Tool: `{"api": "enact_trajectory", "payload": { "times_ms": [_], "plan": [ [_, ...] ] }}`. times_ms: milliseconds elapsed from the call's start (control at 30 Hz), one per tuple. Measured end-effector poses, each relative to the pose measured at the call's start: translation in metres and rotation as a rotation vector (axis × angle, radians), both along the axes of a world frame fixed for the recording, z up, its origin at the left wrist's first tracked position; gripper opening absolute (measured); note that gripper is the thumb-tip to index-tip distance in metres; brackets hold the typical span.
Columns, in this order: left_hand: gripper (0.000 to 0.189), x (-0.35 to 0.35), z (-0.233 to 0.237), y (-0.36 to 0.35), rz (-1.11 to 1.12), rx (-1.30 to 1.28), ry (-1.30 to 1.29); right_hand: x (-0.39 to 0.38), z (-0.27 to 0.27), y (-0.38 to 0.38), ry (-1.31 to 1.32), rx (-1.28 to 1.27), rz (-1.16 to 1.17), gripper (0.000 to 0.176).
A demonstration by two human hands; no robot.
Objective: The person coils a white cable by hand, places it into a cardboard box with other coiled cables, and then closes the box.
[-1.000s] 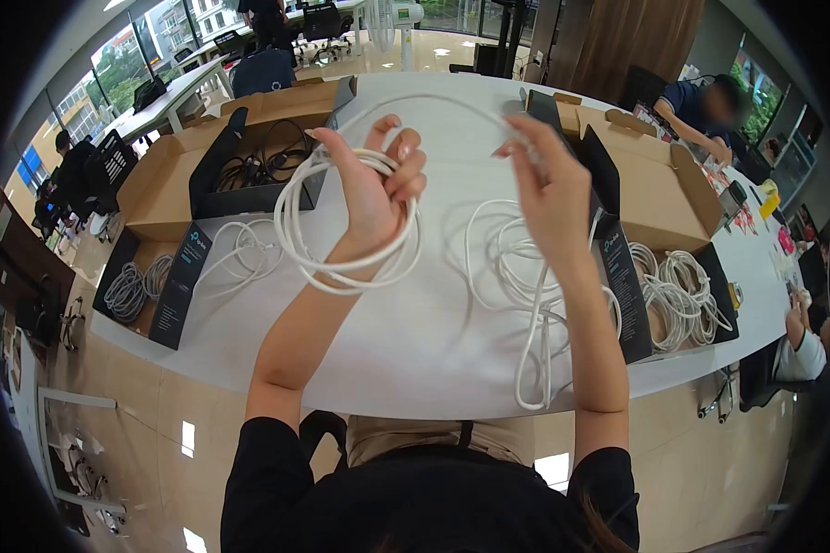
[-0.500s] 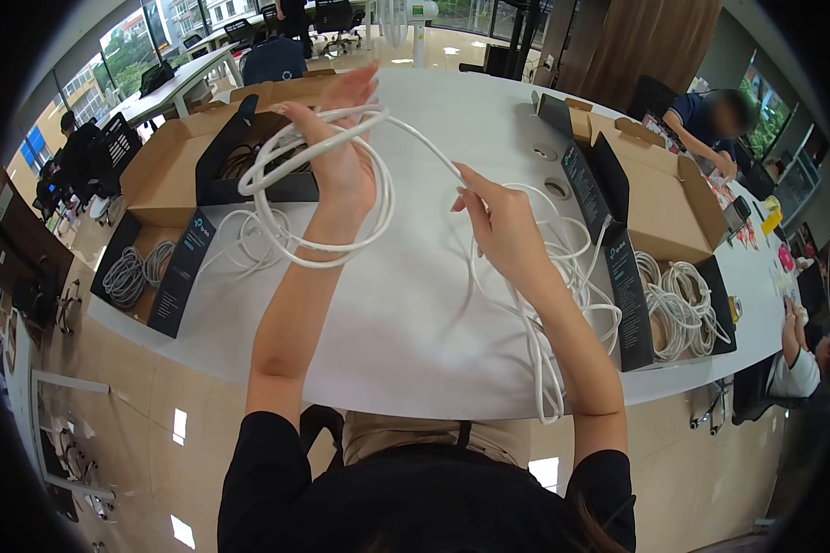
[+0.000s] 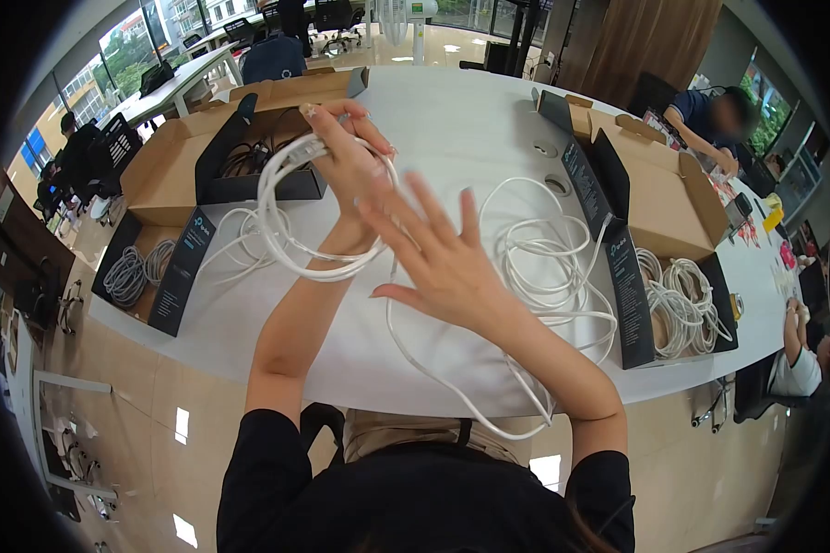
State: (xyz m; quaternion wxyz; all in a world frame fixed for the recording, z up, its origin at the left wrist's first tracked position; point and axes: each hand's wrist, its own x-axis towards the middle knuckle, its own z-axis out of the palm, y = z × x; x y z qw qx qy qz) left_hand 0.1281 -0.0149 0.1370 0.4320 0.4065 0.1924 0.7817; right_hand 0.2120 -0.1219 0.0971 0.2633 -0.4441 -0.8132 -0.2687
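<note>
A looped white network cable (image 3: pixel 269 207) hangs around my left hand (image 3: pixel 349 170). The fingers and thumb of that hand bend over the top of the loops. My right hand (image 3: pixel 441 263) is just right of it, fingers spread and slightly blurred, partly covering the left wrist; nothing is gripped in it. From the coil the cable runs down below my right hand to the table's front edge. More loose loops of white cable (image 3: pixel 549 253) lie on the table to the right, beside the black box (image 3: pixel 629 309).
White cable bundles fill the right box, grey bundles (image 3: pixel 138 272) the left box (image 3: pixel 180 276). Another open box (image 3: pixel 295 187) with dark cables stands behind it. A loose white cable (image 3: pixel 240 263) lies at left on the white table (image 3: pixel 415 369). Two people are at the right.
My right hand has released the cable strand and moved left beside my left hand, opening its fingers. My left fingers have curled over the loops. The loose cable has dropped toward the table.
</note>
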Motion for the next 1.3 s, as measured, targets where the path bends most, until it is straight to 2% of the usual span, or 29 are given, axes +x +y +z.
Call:
{"api": "enact_trajectory", "payload": {
  "times_ms": [100, 133, 267, 367, 467, 533, 600, 700, 733, 833, 867, 933, 1033, 1067, 1167, 1200, 1300],
  "plan": [
    [0.051, 0.015, -0.019, 0.0, -0.064, -0.132, 0.057, -0.003, -0.022, 0.011, -0.122, 0.266, 0.045, 0.053],
    [0.049, 0.022, -0.026, -0.001, -0.085, -0.119, 0.072, -0.003, -0.021, 0.013, -0.076, 0.372, 0.143, 0.037],
    [0.045, 0.034, -0.036, -0.015, -0.337, -0.272, 0.074, 0.008, -0.015, 0.016, -0.153, 0.317, 0.349, 0.036],
    [0.043, 0.032, -0.032, -0.015, -0.329, -0.383, 0.018, 0.004, -0.014, 0.017, -0.11, 0.248, 0.398, 0.037],
    [0.037, 0.032, -0.036, -0.005, -0.309, -0.301, 0.056, 0.006, -0.016, 0.024, -0.086, 0.307, 0.388, 0.037],
    [0.033, 0.03, -0.034, -0.004, -0.406, -0.223, 0.303, 0.009, -0.014, 0.026, -0.071, 0.365, 0.378, 0.037],
    [0.035, 0.028, -0.032, -0.003, -0.502, -0.14, 0.553, 0.016, -0.005, 0.028, 0.076, 0.422, 0.407, 0.037],
    [0.045, 0.023, -0.029, 0.003, -0.604, 0.253, 0.864, 0.033, 0.007, 0.019, 0.186, 0.469, 0.367, 0.038],
    [0.052, 0.018, -0.025, 0.011, -0.808, 0.306, 0.836, 0.039, 0.011, 0.015, 0.205, 0.477, 0.339, 0.038],
    [0.051, -0.012, 0.005, 0.015, -0.869, 0.33, 0.866, 0.056, 0.028, 0.019, 0.188, 0.623, 0.275, 0.034],
    [0.052, -0.02, 0.015, 0.011, -0.874, 0.252, 0.735, 0.062, 0.029, 0.022, 0.127, 0.658, 0.229, 0.043],
    [0.054, -0.032, 0.031, 0.002, -0.871, 0.096, 0.471, 0.065, 0.032, 0.019, 0.05, 0.597, 0.21, 0.043],
    [0.052, -0.039, 0.036, -0.001, -0.897, 0.089, 0.493, 0.059, 0.022, 0.02, -0.051, 0.476, 0.22, 0.044],
    [0.045, -0.034, 0.035, -0.008, -0.654, 0.018, 0.635, 0.055, 0.017, 0.021, -0.08, 0.429, 0.227, 0.044],
    [0.036, -0.017, 0.017, -0.015, -0.11, 0.243, 0.891, 0.045, 0.012, 0.021, -0.125, 0.388, 0.259, 0.047],
    [0.029, -0.014, 0.013, -0.011, -0.111, 0.232, 0.816, 0.046, 0.011, 0.021, -0.142, 0.373, 0.245, 0.046],
    [0.026, -0.017, 0.016, -0.011, -0.151, 0.196, 0.788, 0.051, 0.009, 0.02, -0.139, 0.363, 0.223, 0.04]
  ]
}}
